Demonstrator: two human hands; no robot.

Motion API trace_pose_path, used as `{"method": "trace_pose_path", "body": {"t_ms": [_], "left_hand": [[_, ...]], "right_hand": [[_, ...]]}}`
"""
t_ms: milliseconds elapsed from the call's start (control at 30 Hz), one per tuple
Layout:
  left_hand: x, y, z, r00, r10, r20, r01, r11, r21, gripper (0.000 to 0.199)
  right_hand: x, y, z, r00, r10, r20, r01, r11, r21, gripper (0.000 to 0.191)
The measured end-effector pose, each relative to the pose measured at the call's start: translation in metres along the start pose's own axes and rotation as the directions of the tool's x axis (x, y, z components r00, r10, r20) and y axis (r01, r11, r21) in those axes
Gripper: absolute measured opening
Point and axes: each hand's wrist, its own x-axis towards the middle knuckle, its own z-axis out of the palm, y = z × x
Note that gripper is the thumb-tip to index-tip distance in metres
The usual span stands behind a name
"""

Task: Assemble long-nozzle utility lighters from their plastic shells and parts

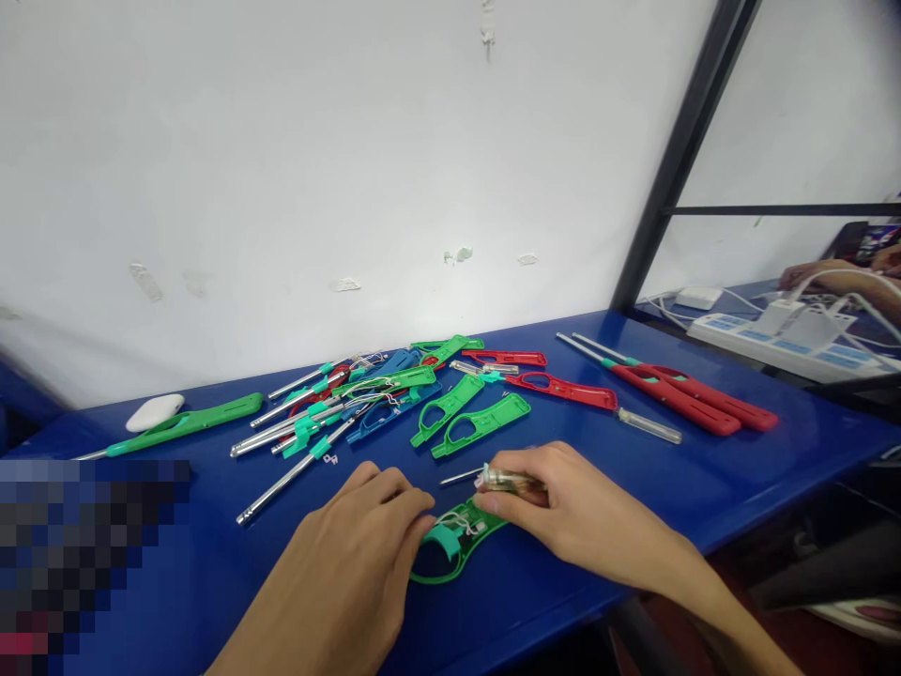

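Observation:
My left hand is closed at the near end of a green lighter shell half, its fingertips by the teal trigger. White wires lie inside that open shell. Between the thumb and fingers of my right hand is a clear lighter fuel tank, held just above the shell's other end. A thin metal rod lies behind the shell, its far part hidden by my right hand.
Several opened lighters with metal tubes are heaped behind my left hand. Loose green shell halves and a red half lie beyond. Red lighters are at right, with a loose clear tank, power strip and another person's hand.

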Motion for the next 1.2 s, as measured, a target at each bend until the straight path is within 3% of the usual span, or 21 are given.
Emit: {"method": "trace_pose_path", "body": {"t_ms": [333,700,1200], "left_hand": [[-0.003,-0.001,0.006,0.997,-0.049,0.053,0.045,0.997,0.062,0.042],[0.005,-0.003,0.008,0.977,-0.128,0.173,0.127,0.992,0.017,0.034],[0.008,-0.003,0.005,0.984,-0.101,0.147,0.113,0.991,-0.073,0.031]], "right_hand": [[0.003,-0.009,0.004,0.999,-0.052,-0.009,0.051,0.997,-0.065,0.045],[0.005,-0.013,0.007,0.996,-0.089,-0.017,0.087,0.992,-0.087,0.042],[0.003,-0.019,0.004,0.998,-0.059,0.012,0.061,0.987,-0.152,0.049]]}}
